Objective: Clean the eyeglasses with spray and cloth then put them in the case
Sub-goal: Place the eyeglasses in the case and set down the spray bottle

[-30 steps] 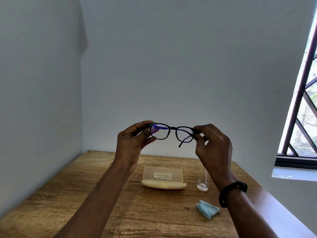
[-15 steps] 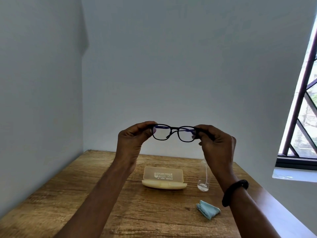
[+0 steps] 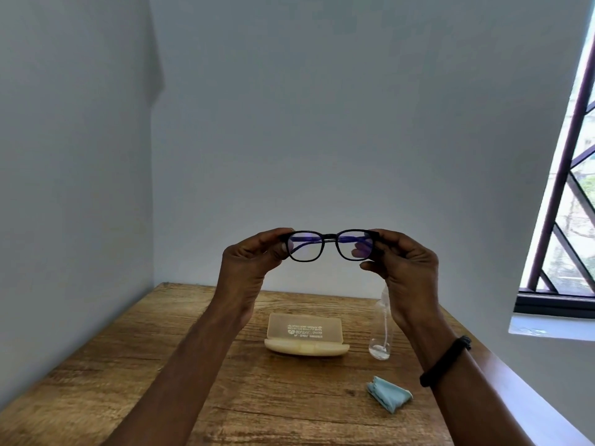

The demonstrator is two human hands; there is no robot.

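Observation:
Black-framed eyeglasses are held up level in front of me, lenses facing me, well above the table. My left hand pinches the left end of the frame and my right hand pinches the right end. The cream case lies open on the wooden table below the glasses. A clear spray bottle stands to the right of the case, partly hidden by my right wrist. A crumpled light-blue cloth lies nearer me on the right.
Grey walls close the table in at the back and left. A barred window with a white sill is at the right. The table's right edge runs diagonally beside my right forearm.
The right temple arm, which hung loose a second ago, has folded in behind the lenses. Both hands have turned the glasses level and square to me.

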